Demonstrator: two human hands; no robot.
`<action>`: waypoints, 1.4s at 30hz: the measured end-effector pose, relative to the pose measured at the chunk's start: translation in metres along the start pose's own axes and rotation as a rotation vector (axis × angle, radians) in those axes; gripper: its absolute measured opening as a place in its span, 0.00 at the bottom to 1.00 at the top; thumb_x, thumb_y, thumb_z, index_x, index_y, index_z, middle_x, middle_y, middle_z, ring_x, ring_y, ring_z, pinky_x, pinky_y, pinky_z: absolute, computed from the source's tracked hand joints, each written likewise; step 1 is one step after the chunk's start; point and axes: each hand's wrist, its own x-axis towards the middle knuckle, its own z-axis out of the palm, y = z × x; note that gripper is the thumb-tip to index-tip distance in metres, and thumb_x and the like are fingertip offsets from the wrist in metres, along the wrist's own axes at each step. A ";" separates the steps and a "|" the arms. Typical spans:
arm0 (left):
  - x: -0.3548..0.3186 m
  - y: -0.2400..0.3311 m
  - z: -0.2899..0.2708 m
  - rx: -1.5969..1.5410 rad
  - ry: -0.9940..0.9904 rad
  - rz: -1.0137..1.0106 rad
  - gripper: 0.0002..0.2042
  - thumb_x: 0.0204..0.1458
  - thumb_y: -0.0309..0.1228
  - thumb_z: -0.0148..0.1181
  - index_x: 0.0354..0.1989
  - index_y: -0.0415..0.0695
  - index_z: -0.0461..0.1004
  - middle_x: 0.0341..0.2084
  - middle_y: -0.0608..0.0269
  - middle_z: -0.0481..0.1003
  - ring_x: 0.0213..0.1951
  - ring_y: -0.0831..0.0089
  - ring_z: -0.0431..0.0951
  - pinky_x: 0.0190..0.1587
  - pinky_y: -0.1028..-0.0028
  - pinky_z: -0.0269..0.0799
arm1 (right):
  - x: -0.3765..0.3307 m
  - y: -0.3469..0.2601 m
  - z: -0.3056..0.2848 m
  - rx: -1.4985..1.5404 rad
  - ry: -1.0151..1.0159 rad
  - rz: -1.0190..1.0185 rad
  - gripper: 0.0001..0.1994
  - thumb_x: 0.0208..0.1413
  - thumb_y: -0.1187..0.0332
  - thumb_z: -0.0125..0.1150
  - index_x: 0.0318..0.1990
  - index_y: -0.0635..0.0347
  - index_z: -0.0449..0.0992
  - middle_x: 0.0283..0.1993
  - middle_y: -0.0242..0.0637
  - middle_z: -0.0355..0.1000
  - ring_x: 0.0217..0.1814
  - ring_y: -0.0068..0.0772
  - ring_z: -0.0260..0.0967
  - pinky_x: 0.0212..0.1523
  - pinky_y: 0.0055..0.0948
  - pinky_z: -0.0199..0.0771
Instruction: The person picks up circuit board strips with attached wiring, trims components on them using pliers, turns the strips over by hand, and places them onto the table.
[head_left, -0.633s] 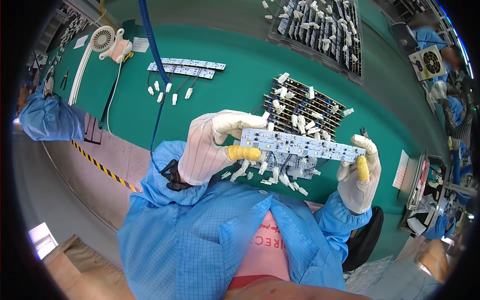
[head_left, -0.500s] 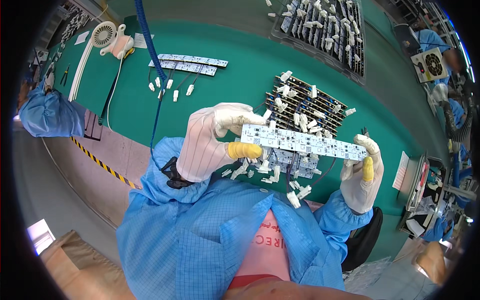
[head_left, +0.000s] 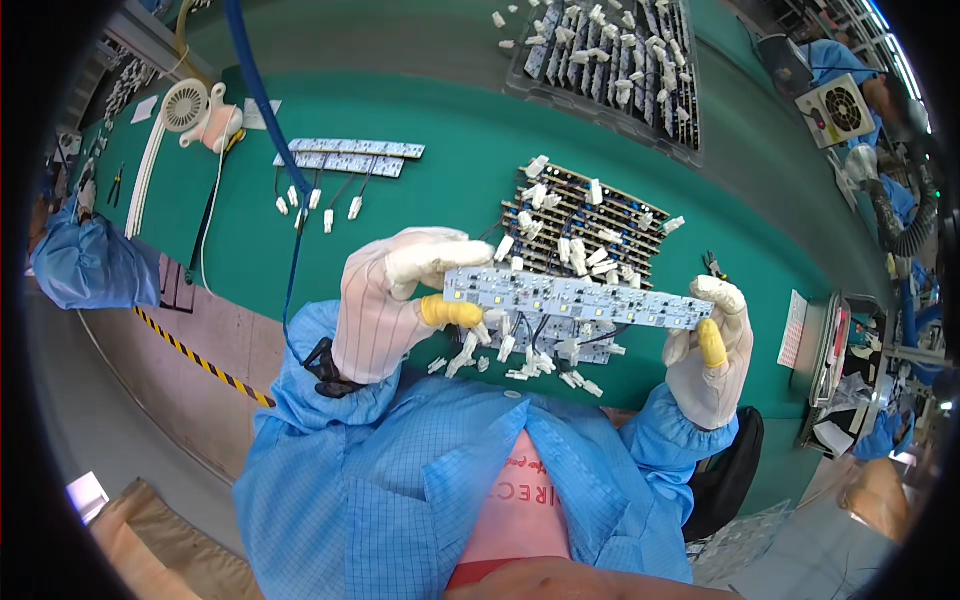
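Both of my hands wear white gloves with yellow fingertip covers. My left hand (head_left: pixel 392 300) pinches the left end of a long white LED strip board (head_left: pixel 575 296). My right hand (head_left: pixel 712 350) grips the strip's right end. The strip is held level above the green mat, with thin wires and white connectors (head_left: pixel 520 355) hanging under it. Beneath and behind it lies a stack of similar boards (head_left: pixel 590 225) with white connectors.
A black tray of boards (head_left: pixel 610 50) sits at the far edge of the green table (head_left: pixel 440 130). Two strip boards with wired plugs (head_left: pixel 345 160) lie far left. A small white fan (head_left: pixel 190 105) and blue hose (head_left: pixel 260 90) are at left. A desk fan (head_left: pixel 838 105) stands at right.
The strip board has stayed in both hands and shifted slightly up and away from my body; loose connectors under it swing a little.
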 end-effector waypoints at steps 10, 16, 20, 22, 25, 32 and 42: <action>0.000 -0.009 0.004 -0.034 0.081 0.124 0.22 0.35 0.36 0.70 0.41 0.39 0.77 0.37 0.57 0.76 0.36 0.73 0.78 0.37 0.78 0.75 | -0.001 0.000 0.003 0.004 0.013 -0.003 0.23 0.52 0.64 0.63 0.51 0.67 0.64 0.31 0.37 0.72 0.20 0.20 0.68 0.20 0.16 0.66; 0.001 0.000 0.001 -0.083 0.026 -0.028 0.24 0.39 0.40 0.68 0.41 0.34 0.75 0.35 0.56 0.76 0.35 0.72 0.78 0.38 0.78 0.74 | 0.000 0.001 -0.008 -0.004 -0.051 0.042 0.23 0.55 0.62 0.58 0.51 0.72 0.63 0.30 0.44 0.73 0.20 0.23 0.67 0.21 0.17 0.66; 0.003 0.005 -0.003 0.035 -0.025 -0.089 0.19 0.47 0.35 0.65 0.41 0.31 0.73 0.35 0.52 0.76 0.36 0.71 0.78 0.38 0.76 0.75 | 0.001 0.000 -0.006 -0.023 -0.099 0.018 0.26 0.55 0.57 0.58 0.50 0.73 0.64 0.29 0.44 0.73 0.20 0.24 0.68 0.22 0.18 0.66; 0.002 -0.001 -0.007 0.091 -0.031 -0.093 0.19 0.48 0.35 0.63 0.43 0.32 0.72 0.34 0.50 0.76 0.33 0.70 0.79 0.36 0.76 0.75 | 0.001 0.001 -0.001 -0.047 -0.082 0.009 0.27 0.54 0.55 0.59 0.50 0.73 0.64 0.29 0.43 0.73 0.20 0.24 0.68 0.23 0.18 0.66; 0.000 -0.009 -0.008 -0.075 0.020 -0.042 0.20 0.48 0.35 0.63 0.44 0.32 0.72 0.34 0.49 0.77 0.32 0.69 0.78 0.35 0.76 0.74 | 0.002 0.000 0.002 -0.099 -0.048 0.021 0.29 0.52 0.52 0.61 0.50 0.71 0.65 0.30 0.43 0.73 0.21 0.24 0.68 0.24 0.19 0.67; 0.001 -0.011 -0.004 -0.151 0.124 -0.071 0.20 0.47 0.35 0.63 0.45 0.33 0.72 0.33 0.50 0.77 0.29 0.72 0.77 0.31 0.78 0.72 | 0.004 -0.003 0.011 -0.010 -0.045 0.062 0.30 0.48 0.60 0.66 0.51 0.74 0.62 0.34 0.47 0.72 0.25 0.26 0.71 0.21 0.15 0.68; 0.000 -0.029 -0.014 -0.076 0.159 -0.014 0.23 0.49 0.41 0.63 0.47 0.36 0.71 0.38 0.53 0.76 0.40 0.72 0.75 0.44 0.75 0.69 | 0.002 -0.005 0.013 -0.110 -0.091 0.017 0.23 0.52 0.63 0.61 0.50 0.68 0.65 0.34 0.44 0.73 0.23 0.23 0.68 0.24 0.17 0.66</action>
